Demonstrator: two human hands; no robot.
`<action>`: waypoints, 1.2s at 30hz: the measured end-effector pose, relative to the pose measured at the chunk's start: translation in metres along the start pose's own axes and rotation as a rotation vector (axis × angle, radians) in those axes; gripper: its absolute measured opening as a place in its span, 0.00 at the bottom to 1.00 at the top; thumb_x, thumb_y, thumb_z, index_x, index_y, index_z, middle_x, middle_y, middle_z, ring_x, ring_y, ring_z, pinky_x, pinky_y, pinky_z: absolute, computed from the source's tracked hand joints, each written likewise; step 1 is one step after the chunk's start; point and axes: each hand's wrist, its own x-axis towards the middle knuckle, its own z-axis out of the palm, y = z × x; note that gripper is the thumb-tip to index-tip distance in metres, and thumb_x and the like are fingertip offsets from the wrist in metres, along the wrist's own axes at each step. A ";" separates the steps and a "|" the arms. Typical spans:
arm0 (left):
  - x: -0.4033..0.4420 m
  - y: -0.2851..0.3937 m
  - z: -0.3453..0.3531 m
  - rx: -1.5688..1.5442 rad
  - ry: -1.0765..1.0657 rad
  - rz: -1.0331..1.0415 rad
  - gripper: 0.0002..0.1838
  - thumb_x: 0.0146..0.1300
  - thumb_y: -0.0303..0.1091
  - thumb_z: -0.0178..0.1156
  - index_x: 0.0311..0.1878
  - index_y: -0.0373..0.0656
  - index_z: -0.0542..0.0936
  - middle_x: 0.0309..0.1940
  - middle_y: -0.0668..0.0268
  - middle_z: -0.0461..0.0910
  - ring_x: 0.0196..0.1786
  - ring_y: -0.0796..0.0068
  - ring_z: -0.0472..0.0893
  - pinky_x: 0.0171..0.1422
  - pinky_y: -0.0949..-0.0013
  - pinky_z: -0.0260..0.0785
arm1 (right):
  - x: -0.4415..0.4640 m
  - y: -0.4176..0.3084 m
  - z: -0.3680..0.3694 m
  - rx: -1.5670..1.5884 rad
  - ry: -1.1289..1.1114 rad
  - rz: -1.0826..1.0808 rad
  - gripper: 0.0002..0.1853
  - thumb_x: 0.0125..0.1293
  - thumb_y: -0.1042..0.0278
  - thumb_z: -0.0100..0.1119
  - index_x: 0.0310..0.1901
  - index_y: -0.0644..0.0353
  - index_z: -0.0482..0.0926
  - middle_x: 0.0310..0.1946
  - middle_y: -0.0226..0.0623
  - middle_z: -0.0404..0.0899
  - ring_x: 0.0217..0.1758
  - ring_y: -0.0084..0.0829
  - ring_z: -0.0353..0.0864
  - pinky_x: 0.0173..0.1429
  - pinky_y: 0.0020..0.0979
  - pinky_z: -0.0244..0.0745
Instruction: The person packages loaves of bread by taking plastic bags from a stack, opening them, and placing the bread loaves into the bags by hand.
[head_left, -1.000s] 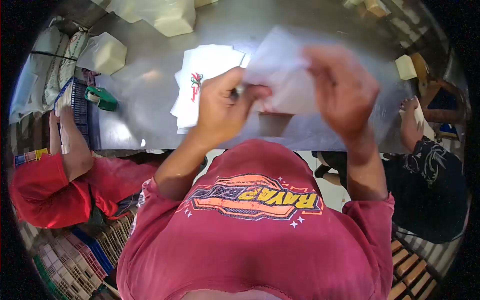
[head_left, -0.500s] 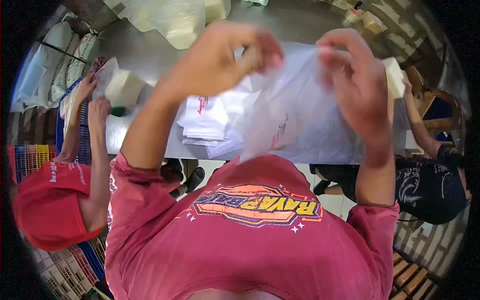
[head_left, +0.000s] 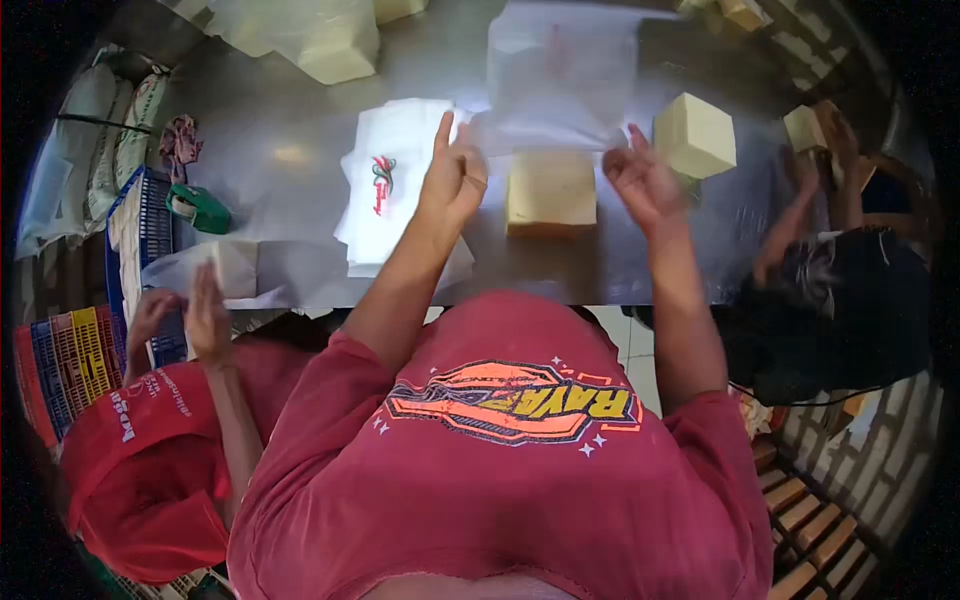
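Since half a second ago, the wrapped block (head_left: 238, 268) at lower left has come down toward the near edge of the metal surface (head_left: 300, 190), the clear bag (head_left: 562, 75) has gone from hanging between the hands to spreading toward the top of the frame, and a pale block (head_left: 695, 135) now stands right of centre. At far left are sacks (head_left: 130, 115), a blue crate (head_left: 155, 215) and a green object (head_left: 200, 209) beside it; below, a co-worker's hand (head_left: 207, 320) is up against the wrapped block. A large bag of blocks (head_left: 290, 50) lies at upper left. Left of centre, a printed white stack (head_left: 385, 190) lies just beside the left hand (head_left: 455, 180), whose index finger points up; blur hides whether its grip has the film. In the centre, the bare block (head_left: 552, 195) sits just below the bag's near edge and outside it. So, judged from how things lie, the bag is spread, one block at left is wrapped, and the centre one is uncovered. The right hand (head_left: 642, 180) seems to pinch the bag's near corner, its grip narrow, with the pale block close above it and crowding that side. At far right, another block (head_left: 803, 130) is near a second co-worker's hands (head_left: 845, 145).
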 end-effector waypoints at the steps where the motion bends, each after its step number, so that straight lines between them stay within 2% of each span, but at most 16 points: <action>1: -0.011 -0.010 0.034 0.136 0.210 0.024 0.25 0.71 0.24 0.46 0.68 0.56 0.63 0.54 0.61 0.74 0.48 0.74 0.79 0.45 0.76 0.77 | -0.013 0.011 -0.003 -0.012 0.050 0.021 0.20 0.69 0.73 0.54 0.60 0.59 0.64 0.40 0.36 0.77 0.39 0.28 0.78 0.44 0.28 0.77; 3: -0.040 -0.032 0.099 0.414 0.633 0.062 0.24 0.70 0.23 0.46 0.67 0.55 0.64 0.50 0.61 0.75 0.44 0.74 0.79 0.43 0.78 0.76 | -0.032 0.018 -0.022 -0.140 0.155 0.114 0.21 0.67 0.75 0.55 0.60 0.60 0.65 0.40 0.35 0.77 0.38 0.28 0.78 0.43 0.27 0.76; 7: -0.070 -0.043 0.106 0.831 0.600 -0.241 0.16 0.67 0.26 0.53 0.57 0.48 0.72 0.41 0.64 0.78 0.40 0.74 0.79 0.37 0.71 0.73 | -0.050 0.037 -0.050 -0.428 0.146 0.198 0.18 0.64 0.76 0.56 0.57 0.59 0.71 0.39 0.34 0.78 0.39 0.27 0.78 0.41 0.27 0.74; 8: -0.069 -0.049 0.090 1.056 0.580 -0.221 0.11 0.65 0.28 0.54 0.51 0.45 0.76 0.37 0.64 0.79 0.40 0.72 0.79 0.37 0.69 0.71 | -0.049 0.047 -0.051 -0.519 0.164 0.130 0.16 0.60 0.78 0.57 0.51 0.56 0.77 0.38 0.34 0.79 0.38 0.30 0.78 0.40 0.28 0.74; 11: -0.059 -0.051 0.051 1.667 0.415 0.035 0.09 0.65 0.30 0.54 0.47 0.44 0.79 0.37 0.63 0.79 0.37 0.72 0.79 0.37 0.68 0.70 | -0.028 0.069 -0.078 -1.539 0.043 -0.432 0.18 0.54 0.79 0.58 0.49 0.58 0.79 0.37 0.37 0.81 0.37 0.39 0.79 0.41 0.33 0.75; 15: -0.055 -0.039 0.053 2.475 0.428 0.018 0.21 0.63 0.39 0.60 0.57 0.41 0.76 0.59 0.49 0.72 0.60 0.56 0.71 0.64 0.56 0.61 | -0.041 0.060 -0.056 -2.021 0.011 -0.146 0.31 0.49 0.73 0.62 0.60 0.55 0.74 0.65 0.46 0.66 0.68 0.55 0.62 0.68 0.45 0.61; 17: -0.066 -0.051 0.094 1.593 0.184 0.075 0.24 0.63 0.42 0.60 0.60 0.42 0.74 0.62 0.47 0.67 0.65 0.55 0.67 0.68 0.58 0.58 | -0.045 0.055 -0.056 -1.474 -0.187 -0.229 0.38 0.49 0.66 0.66 0.66 0.50 0.67 0.71 0.44 0.56 0.75 0.56 0.44 0.73 0.49 0.49; 18: -0.072 -0.057 0.105 1.147 0.075 0.087 0.26 0.63 0.44 0.60 0.61 0.42 0.73 0.64 0.46 0.65 0.68 0.55 0.65 0.70 0.58 0.56 | -0.045 0.056 -0.059 -1.474 -0.238 -0.230 0.42 0.48 0.62 0.68 0.68 0.49 0.63 0.72 0.43 0.53 0.76 0.57 0.37 0.74 0.52 0.45; 19: -0.076 -0.058 0.097 1.397 0.052 0.005 0.32 0.62 0.45 0.60 0.65 0.39 0.65 0.66 0.45 0.62 0.70 0.51 0.61 0.72 0.57 0.52 | -0.045 0.058 -0.062 -1.472 -0.290 -0.229 0.46 0.48 0.58 0.69 0.71 0.48 0.59 0.74 0.43 0.50 0.78 0.58 0.30 0.75 0.55 0.40; 21: -0.087 -0.059 0.083 1.893 0.009 -0.175 0.45 0.62 0.47 0.61 0.73 0.35 0.50 0.71 0.44 0.55 0.73 0.44 0.54 0.76 0.53 0.43 | -0.037 0.067 -0.064 -2.019 -0.336 -0.143 0.53 0.47 0.49 0.71 0.74 0.46 0.52 0.75 0.43 0.48 0.78 0.59 0.21 0.75 0.61 0.31; 25: -0.085 -0.056 0.100 2.279 -0.023 -0.006 0.51 0.55 0.52 0.68 0.73 0.35 0.52 0.72 0.45 0.53 0.76 0.44 0.48 0.77 0.51 0.41 | -0.043 0.050 -0.050 -1.975 -0.305 -0.125 0.54 0.46 0.33 0.67 0.72 0.54 0.57 0.74 0.53 0.48 0.77 0.57 0.17 0.75 0.57 0.24; 26: -0.089 -0.060 0.088 1.909 0.026 0.117 0.56 0.49 0.54 0.72 0.72 0.33 0.52 0.72 0.44 0.53 0.75 0.40 0.47 0.77 0.47 0.40 | -0.043 0.052 -0.053 -1.836 -0.292 -0.202 0.56 0.44 0.35 0.69 0.72 0.52 0.55 0.74 0.52 0.46 0.77 0.59 0.16 0.74 0.61 0.23; 27: -0.089 -0.063 0.072 1.968 0.005 0.114 0.57 0.48 0.54 0.72 0.72 0.32 0.52 0.72 0.42 0.52 0.75 0.39 0.47 0.77 0.46 0.40 | -0.043 0.055 -0.057 -1.694 -0.275 -0.276 0.58 0.43 0.36 0.70 0.73 0.51 0.53 0.75 0.50 0.45 0.76 0.61 0.16 0.72 0.66 0.23; 33: -0.085 -0.059 0.084 2.473 -0.013 0.034 0.54 0.50 0.47 0.72 0.71 0.29 0.52 0.71 0.36 0.50 0.74 0.33 0.46 0.76 0.42 0.38 | -0.049 0.041 -0.047 -2.186 -0.275 -0.073 0.52 0.47 0.50 0.72 0.70 0.66 0.56 0.73 0.56 0.49 0.78 0.56 0.31 0.76 0.56 0.34; 35: -0.086 -0.069 0.108 2.297 0.124 0.311 0.50 0.52 0.45 0.71 0.72 0.34 0.54 0.71 0.39 0.52 0.74 0.33 0.47 0.76 0.43 0.38 | -0.043 0.037 -0.069 -1.707 -0.245 -0.150 0.43 0.53 0.61 0.65 0.69 0.68 0.58 0.69 0.57 0.57 0.76 0.51 0.47 0.74 0.47 0.48; 36: -0.081 -0.075 0.125 2.278 -0.017 0.375 0.48 0.54 0.46 0.68 0.71 0.34 0.55 0.71 0.38 0.51 0.74 0.34 0.47 0.76 0.43 0.38 | -0.036 0.039 -0.079 -1.469 -0.228 -0.184 0.38 0.57 0.66 0.61 0.68 0.69 0.60 0.67 0.58 0.61 0.74 0.48 0.55 0.73 0.42 0.55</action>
